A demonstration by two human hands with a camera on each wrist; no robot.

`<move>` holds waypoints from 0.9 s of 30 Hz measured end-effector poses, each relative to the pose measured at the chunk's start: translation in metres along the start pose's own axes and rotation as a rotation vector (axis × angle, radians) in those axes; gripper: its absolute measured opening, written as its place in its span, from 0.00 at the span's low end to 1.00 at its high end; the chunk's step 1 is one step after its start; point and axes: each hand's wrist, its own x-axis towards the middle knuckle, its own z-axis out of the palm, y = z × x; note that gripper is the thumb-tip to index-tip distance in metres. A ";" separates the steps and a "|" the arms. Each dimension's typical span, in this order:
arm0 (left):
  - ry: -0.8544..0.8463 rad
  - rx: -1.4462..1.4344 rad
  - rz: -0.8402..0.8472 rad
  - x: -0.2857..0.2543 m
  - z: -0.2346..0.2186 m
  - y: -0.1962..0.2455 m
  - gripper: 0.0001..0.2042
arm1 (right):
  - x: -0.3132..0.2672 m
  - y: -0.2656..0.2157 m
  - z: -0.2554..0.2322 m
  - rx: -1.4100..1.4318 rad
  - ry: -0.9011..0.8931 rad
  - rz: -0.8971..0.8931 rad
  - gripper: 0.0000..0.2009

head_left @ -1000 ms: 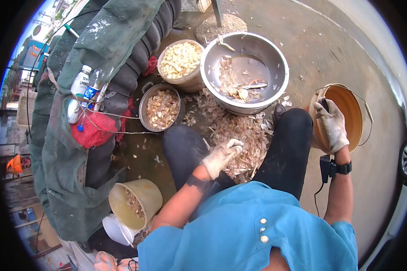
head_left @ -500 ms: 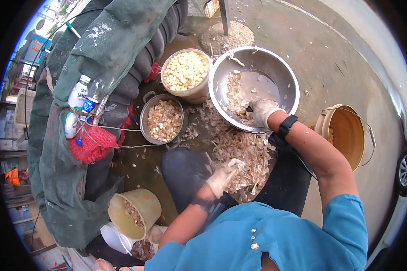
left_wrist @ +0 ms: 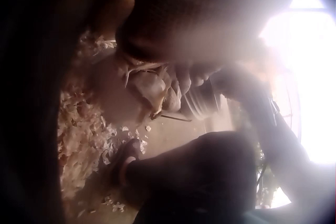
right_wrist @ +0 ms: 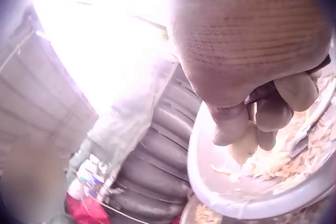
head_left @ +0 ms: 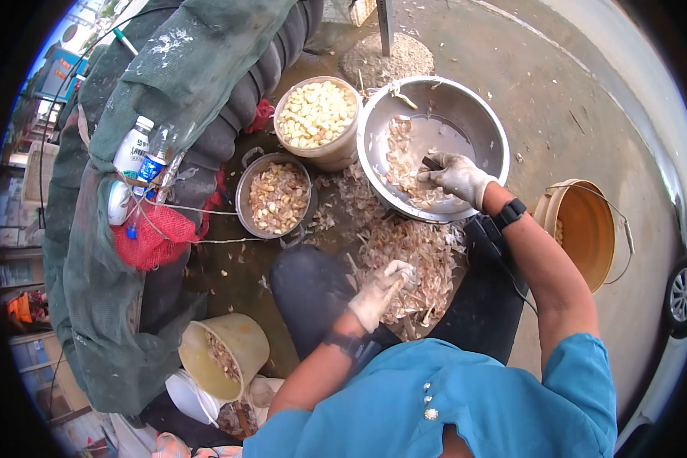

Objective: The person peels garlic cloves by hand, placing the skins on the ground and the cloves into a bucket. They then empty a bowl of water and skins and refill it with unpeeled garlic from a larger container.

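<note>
My gloved right hand (head_left: 462, 180) is over the steel basin (head_left: 498, 145), gripping a small dark-handled tool (head_left: 432, 162); its other end is hidden. In the right wrist view, a pale garlic clove (right_wrist: 244, 149) shows at the curled fingertips. Garlic and papery skins (head_left: 399, 156) lie in the basin with some water. Between the knees, my gloved left hand (head_left: 380, 294) has its fingers curled above a heap of garlic skins (head_left: 424, 263). The dim left wrist view shows pale garlic (left_wrist: 151, 85) against its fingers.
Behind the basin's left side stands a bucket of peeled cloves (head_left: 353, 145), with a pot of mixed garlic (head_left: 278, 200) nearer. An orange bucket (head_left: 591, 229) lies tipped at right, a cream bucket (head_left: 248, 343) at lower left. Netting (head_left: 107, 305) and bottles (head_left: 133, 149) line the left side.
My right hand has gone from the orange bucket leftward into the basin, then lifted slightly with the dark-handled tool. The left hand stays over the skins.
</note>
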 end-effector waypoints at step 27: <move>0.110 -0.272 0.115 -0.063 0.018 0.080 0.15 | -0.196 -0.058 0.042 0.685 -0.582 0.065 0.15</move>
